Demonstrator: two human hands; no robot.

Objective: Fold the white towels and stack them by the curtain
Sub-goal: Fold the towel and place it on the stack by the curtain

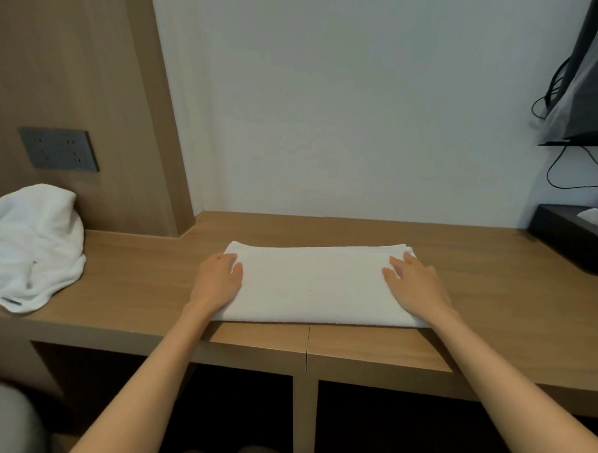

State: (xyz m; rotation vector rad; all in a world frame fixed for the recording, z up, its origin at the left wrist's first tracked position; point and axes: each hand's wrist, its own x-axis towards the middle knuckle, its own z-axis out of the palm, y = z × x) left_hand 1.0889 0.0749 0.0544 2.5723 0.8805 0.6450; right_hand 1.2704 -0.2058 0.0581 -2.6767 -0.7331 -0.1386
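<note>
While left grip (pixel 217 281) and right grip (pixel 417 282) press open-fingered on 1 part-folded towel (pixel 314 284), 1 crumpled towel (pixel 31 245) lies unfolded at the worktop's (pixel 139 278) left edge.

The folded towel (pixel 310 284) under my left hand (pixel 217 281) and right hand (pixel 416 283) is white terry cloth, soft and matt with a fine nap. The crumpled towel (pixel 31 245) is the same fluffy cloth. The desk (pixel 139 278) and wall panel (pixel 61 65) show smooth, low-sheen wood grain. The wall (pixel 354 104) is matt paint, the socket plate (pixel 59 149) matt dark grey plastic, the tissue box (pixel 572 245) matt black.
</note>
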